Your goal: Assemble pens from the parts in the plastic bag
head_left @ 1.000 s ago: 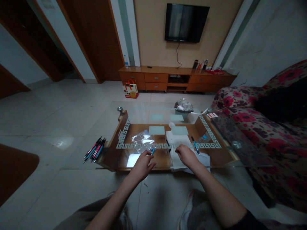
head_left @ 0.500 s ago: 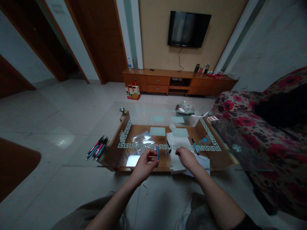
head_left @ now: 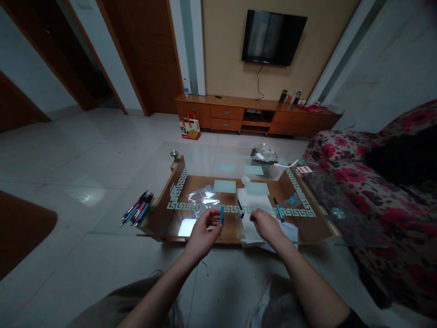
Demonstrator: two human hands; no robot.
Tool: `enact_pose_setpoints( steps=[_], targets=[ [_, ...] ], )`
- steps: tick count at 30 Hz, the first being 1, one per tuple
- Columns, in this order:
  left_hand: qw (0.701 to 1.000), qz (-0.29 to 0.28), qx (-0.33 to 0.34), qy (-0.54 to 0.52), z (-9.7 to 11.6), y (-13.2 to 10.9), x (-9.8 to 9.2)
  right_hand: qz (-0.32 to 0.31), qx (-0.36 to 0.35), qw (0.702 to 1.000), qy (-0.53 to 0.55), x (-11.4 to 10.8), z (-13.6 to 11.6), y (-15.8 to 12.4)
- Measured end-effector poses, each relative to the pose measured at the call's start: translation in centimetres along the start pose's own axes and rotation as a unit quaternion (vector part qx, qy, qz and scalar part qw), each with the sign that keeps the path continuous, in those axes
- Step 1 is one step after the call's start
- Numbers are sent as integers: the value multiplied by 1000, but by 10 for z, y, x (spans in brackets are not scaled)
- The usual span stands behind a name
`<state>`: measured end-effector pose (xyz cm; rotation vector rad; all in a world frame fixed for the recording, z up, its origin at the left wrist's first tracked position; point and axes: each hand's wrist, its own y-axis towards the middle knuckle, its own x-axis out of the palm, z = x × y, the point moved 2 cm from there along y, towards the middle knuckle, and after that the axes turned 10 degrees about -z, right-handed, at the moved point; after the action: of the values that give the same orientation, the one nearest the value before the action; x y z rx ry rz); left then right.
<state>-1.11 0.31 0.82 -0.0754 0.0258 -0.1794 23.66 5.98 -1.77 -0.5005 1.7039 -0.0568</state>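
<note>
- Head view: the left hand hovers over the near edge of the bench, its thumb and fingertips pinching a short blue pen that stands nearly upright.
- The right hand rests just right of the blue pen, palm down on a sheet of white paper; whether its fingers press anything, I cannot tell.
- Between the two hands, just right of the blue pen, lies a black pen on the paper's left edge.
- Farther right of the blue pen, past the right hand, lies another pen with a blue barrel.
- Just beyond the blue pen lies a crumpled clear plastic bag.
- Well to the left of the blue pen, a bundle of pens lies on the glass.
</note>
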Motion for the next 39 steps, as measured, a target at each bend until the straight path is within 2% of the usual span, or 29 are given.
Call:
enact_pose_setpoints(
  steps=[17, 20, 23, 25, 27, 30, 32, 35, 39],
  targets=[
    [1000, 2, 9, -26, 4, -1, -1, 4, -8, 1000, -3, -2, -3, -1],
    [1000, -1, 8, -17, 4, -1, -1, 26, -5, 999, 23, -3, -3, 0],
    [1000, -8, 6, -8, 4, -1, -1, 90, -17, 990, 111, -8, -1, 4],
    [1000, -16, 4, -4, 3, -1, 0, 136, -32, 965, 222, -13, 0, 7],
    [1000, -27, 3, -1, 2, -1, 0, 150, -46, 918, 363, -16, -1, 9],
    [999, -51, 0, 8, 0, -2, 2, 130, -59, 829, 541, -18, -11, 7],
    [997, -70, 1, 21, -1, -3, 3, 114, -70, 792, 596, -21, -20, 1],
    [995, -93, 1, 45, -2, -4, 6, 90, -89, 772, 623, -25, -34, -8],
    [991, -118, 2, 61, -2, -6, 10, 80, -101, 768, 628, -25, -43, -12]
  ],
)
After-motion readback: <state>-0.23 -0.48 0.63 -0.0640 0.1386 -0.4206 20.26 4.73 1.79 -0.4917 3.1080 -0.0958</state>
